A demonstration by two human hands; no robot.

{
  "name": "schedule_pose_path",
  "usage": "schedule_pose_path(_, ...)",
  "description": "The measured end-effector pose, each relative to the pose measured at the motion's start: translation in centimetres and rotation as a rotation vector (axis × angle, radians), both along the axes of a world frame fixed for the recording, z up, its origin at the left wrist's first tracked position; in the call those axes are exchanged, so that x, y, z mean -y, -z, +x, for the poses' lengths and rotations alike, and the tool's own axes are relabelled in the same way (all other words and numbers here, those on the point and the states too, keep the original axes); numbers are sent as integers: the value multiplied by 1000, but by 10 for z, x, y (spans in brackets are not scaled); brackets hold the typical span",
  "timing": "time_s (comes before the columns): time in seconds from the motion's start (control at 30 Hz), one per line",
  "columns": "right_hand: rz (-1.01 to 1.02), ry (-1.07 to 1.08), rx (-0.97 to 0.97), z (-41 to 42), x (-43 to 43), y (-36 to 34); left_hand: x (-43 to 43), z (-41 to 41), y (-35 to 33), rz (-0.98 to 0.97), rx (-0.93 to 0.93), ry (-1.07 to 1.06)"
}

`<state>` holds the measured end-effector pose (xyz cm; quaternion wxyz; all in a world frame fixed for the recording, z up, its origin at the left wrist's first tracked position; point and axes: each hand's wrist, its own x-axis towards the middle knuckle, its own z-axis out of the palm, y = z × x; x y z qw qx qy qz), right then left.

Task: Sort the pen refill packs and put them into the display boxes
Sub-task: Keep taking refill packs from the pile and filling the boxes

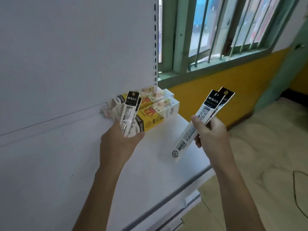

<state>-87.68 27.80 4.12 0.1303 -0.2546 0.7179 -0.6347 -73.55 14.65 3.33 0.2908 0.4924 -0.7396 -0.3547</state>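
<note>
Yellow and white display boxes (pixel 160 110) stand at the back right corner of a white shelf (pixel 66 155), against its back panel. My left hand (pixel 120 144) grips a few black-topped white pen refill packs (pixel 129 112) upright, right in front of the nearest box. My right hand (pixel 211 134) holds two more refill packs (pixel 198 124) tilted, to the right of the boxes above the shelf's right end. The packs are long, narrow, white with barcodes.
The white slotted upright (pixel 155 47) of the shelving ends just above the boxes. Behind it are a green barred window (pixel 225 30) and a yellow wall (pixel 225 90). A tiled floor (pixel 266 155) with a thin dark cable lies to the right.
</note>
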Motion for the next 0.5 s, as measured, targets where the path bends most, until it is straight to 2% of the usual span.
schedule_pose_path(0.17,9,-235,-25,-43,40,1,19,-23,13,-24,143,-151)
schedule_pose_path(0.37,-13,-485,-25,-89,71,0,10,-44,19,31,8,-294)
schedule_pose_path(0.5,-181,-511,71,-101,81,-16,-1,-52,20,-73,-5,-396)
